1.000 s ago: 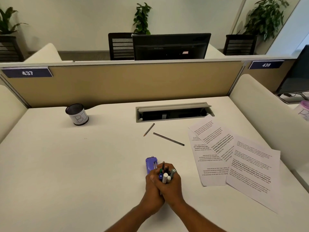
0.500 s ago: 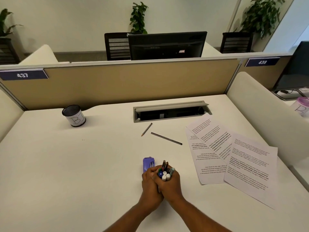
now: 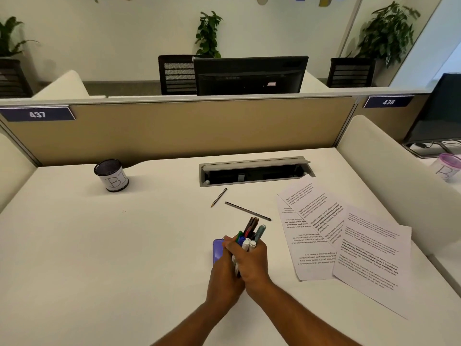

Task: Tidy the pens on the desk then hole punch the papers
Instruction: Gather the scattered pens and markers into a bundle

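A smooth white desk fills the view, backed by a tan fabric partition with dark blue labels reading 437 and 438.

At the far left of the desk stands a short round pen cup, dark mesh at the rim and wrapped in white paper with handwritten letters. What is in it cannot be made out.

Toward the middle, a grey metal cable tray is set into the desk with its flap raised. Just in front of it lie 2 thin pencils apart from each other: a short one and a longer dark one.

Nearer the viewer, a purple hole punch with a glossy plastic body rests on the desk, partly hidden by the left hand. That hand and the right hand are pressed together, both clenched around a bundle of pens held upright above the desk. Their caps stick out the top: green, blue, 2 white, dark red and pale teal.

To the right lie 3 sheets of printed paper, flat, matte, overlapping and fanned at loose angles.

Far right, beyond a white curved divider, a translucent cup with a purple lid sits on the neighbouring desk.
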`<act>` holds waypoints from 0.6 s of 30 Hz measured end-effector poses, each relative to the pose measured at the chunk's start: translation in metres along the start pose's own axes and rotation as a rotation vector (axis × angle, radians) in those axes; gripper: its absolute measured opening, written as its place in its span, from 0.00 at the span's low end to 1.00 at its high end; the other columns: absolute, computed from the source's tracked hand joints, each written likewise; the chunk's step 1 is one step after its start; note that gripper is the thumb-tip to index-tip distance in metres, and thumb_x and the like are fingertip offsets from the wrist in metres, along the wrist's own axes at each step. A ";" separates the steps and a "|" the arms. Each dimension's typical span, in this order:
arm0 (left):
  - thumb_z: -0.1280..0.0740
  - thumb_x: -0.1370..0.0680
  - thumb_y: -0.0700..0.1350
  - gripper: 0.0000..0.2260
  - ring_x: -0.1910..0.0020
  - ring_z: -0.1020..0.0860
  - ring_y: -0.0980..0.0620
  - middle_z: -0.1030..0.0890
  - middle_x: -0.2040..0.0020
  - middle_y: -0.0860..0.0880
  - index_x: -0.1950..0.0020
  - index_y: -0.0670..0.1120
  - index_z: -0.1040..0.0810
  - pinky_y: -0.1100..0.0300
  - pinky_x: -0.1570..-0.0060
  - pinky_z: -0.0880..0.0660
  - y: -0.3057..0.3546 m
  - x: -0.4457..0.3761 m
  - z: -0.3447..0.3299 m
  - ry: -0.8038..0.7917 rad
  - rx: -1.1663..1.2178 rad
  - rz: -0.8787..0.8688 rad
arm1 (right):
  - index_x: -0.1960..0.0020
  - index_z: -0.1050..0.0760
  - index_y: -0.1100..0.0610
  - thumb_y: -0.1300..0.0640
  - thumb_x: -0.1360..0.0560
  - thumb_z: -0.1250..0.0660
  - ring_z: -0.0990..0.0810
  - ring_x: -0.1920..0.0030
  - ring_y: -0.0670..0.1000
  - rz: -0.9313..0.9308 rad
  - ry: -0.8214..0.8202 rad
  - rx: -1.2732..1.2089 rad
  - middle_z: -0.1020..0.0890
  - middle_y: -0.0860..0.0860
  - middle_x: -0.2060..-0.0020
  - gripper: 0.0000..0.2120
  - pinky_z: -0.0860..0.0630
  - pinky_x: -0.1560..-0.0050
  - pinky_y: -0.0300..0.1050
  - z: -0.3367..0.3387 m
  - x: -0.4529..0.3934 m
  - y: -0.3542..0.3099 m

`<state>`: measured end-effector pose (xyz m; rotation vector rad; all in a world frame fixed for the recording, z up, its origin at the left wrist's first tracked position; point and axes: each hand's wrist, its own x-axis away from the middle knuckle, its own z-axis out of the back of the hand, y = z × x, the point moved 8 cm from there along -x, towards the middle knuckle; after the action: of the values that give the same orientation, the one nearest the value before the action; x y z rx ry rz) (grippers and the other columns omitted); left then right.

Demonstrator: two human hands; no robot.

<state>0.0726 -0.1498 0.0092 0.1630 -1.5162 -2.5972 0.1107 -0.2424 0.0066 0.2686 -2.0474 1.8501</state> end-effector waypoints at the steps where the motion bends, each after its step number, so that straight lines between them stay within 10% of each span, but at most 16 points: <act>1: 0.30 0.25 0.43 0.18 0.50 0.17 0.57 0.18 0.51 0.60 0.37 0.56 0.27 0.66 0.56 0.20 0.003 -0.001 0.003 0.012 0.032 0.012 | 0.45 0.20 0.52 0.54 0.32 0.19 0.12 0.55 0.50 -0.015 0.003 -0.006 0.12 0.50 0.55 0.18 0.15 0.49 0.49 -0.001 -0.001 -0.001; 14: 0.29 0.23 0.46 0.15 0.49 0.18 0.62 0.18 0.50 0.62 0.39 0.58 0.26 0.69 0.54 0.21 -0.007 -0.017 0.017 0.093 0.248 0.208 | 0.47 0.19 0.52 0.56 0.34 0.19 0.14 0.52 0.53 -0.118 -0.123 0.147 0.13 0.52 0.55 0.17 0.16 0.46 0.51 -0.037 -0.012 -0.017; 18: 0.29 0.23 0.46 0.13 0.57 0.16 0.60 0.16 0.55 0.57 0.39 0.50 0.22 0.63 0.56 0.17 -0.016 -0.029 0.027 0.135 0.284 0.272 | 0.49 0.18 0.52 0.51 0.34 0.17 0.13 0.57 0.49 -0.173 -0.272 0.170 0.12 0.50 0.59 0.17 0.20 0.60 0.41 -0.053 -0.014 -0.026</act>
<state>0.0962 -0.1141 0.0087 0.1443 -1.7168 -2.1148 0.1411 -0.1949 0.0287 0.7557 -1.9603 1.9692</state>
